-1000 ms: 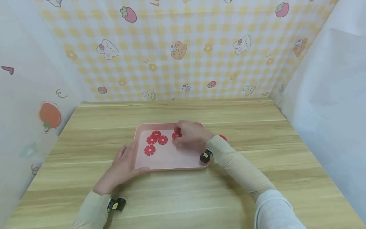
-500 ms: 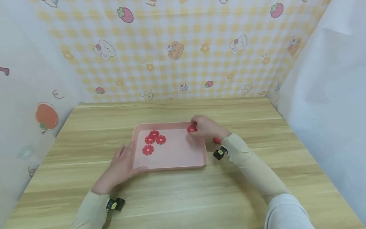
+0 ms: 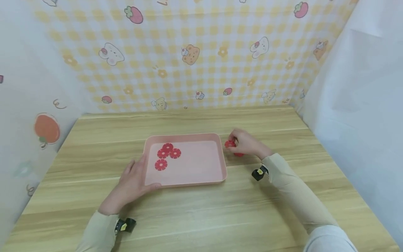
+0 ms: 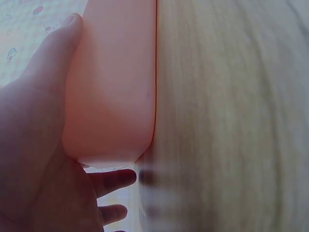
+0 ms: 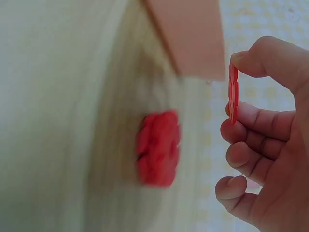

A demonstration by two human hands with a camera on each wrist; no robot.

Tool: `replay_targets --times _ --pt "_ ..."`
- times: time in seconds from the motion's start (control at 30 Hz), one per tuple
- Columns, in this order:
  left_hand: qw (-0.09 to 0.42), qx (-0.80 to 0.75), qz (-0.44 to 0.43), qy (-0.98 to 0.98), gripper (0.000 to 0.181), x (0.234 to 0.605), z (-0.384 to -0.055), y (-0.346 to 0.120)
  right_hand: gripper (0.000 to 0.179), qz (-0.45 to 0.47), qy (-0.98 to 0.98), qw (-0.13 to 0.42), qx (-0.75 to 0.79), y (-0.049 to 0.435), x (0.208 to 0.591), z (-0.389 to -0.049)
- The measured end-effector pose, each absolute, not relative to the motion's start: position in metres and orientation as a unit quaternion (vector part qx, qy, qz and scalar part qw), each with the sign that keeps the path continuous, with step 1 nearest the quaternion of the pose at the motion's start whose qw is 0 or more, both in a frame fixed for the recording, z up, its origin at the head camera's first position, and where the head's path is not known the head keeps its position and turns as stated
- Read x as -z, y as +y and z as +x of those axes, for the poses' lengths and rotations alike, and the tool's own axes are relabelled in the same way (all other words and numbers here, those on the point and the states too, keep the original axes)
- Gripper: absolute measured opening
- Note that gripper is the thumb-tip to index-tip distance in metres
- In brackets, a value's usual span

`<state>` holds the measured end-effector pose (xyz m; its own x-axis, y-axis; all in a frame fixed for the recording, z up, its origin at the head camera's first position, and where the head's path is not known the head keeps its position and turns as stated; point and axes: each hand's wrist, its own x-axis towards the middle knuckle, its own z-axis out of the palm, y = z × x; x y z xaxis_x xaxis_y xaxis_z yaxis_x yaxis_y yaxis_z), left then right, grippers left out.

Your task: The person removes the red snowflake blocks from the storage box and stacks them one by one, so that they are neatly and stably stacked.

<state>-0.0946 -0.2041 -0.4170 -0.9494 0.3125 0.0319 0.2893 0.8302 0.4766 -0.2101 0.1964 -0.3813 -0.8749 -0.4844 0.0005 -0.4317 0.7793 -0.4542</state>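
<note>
My right hand [image 3: 247,142] pinches a red notched disc [image 5: 233,94], flower-shaped like an interlocking building disc, just beyond the right side of the pink tray [image 3: 198,171]. The disc stands edge-on between thumb and fingers in the right wrist view. Below it on the table lies a small pile of red notched discs [image 5: 158,149], mostly covered by the hand in the head view. My left hand [image 3: 133,180] rests against the tray's near left corner, thumb along the front wall and extended fingers by the left side. Inside the tray's left half, several red discs [image 3: 161,165] lie flat, some touching or overlapping.
The tray sits on a wood-grain table [image 3: 189,217]. A yellow checked cloth [image 3: 201,63] with cartoon prints stands behind the table. White sheets [image 3: 349,98] line both sides. Each wrist wears a small black camera [image 3: 259,173].
My right hand has moved right, from over the tray to beside it above the disc pile, carrying the red disc. My left hand stays at the tray's corner.
</note>
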Motion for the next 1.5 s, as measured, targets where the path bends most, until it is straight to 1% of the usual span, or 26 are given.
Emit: replay_targets --times 0.17,0.43,0.67,0.9,1.13,1.4,1.5 --pt "0.025 -0.243 0.158 0.957 0.12 0.418 -0.094 -0.206 0.028 -0.23 0.947 0.057 0.217 0.212 0.391 -0.206" --pt "0.021 -0.238 0.161 0.958 0.118 0.412 -0.092 -0.206 0.028 -0.208 0.95 0.074 0.223 0.223 0.399 -0.201" --pt "0.022 -0.238 0.157 0.958 0.119 0.411 -0.091 -0.207 0.028 -0.217 0.948 0.07 0.22 0.225 0.401 -0.202" --pt "0.017 -0.243 0.159 0.957 0.119 0.413 -0.091 -0.207 0.028 -0.216 0.948 0.08 0.22 0.226 0.401 -0.199" --pt "0.022 -0.248 0.159 0.955 0.119 0.414 -0.093 -0.207 0.035 -0.205 0.95 0.072 0.223 0.228 0.399 -0.203" --pt "0.024 -0.249 0.164 0.954 0.119 0.419 -0.096 -0.206 0.018 -0.23 0.944 0.072 0.226 0.22 0.387 -0.211" --pt "0.024 -0.249 0.164 0.954 0.119 0.419 -0.096 -0.205 0.016 -0.243 0.941 0.07 0.223 0.212 0.379 -0.214"
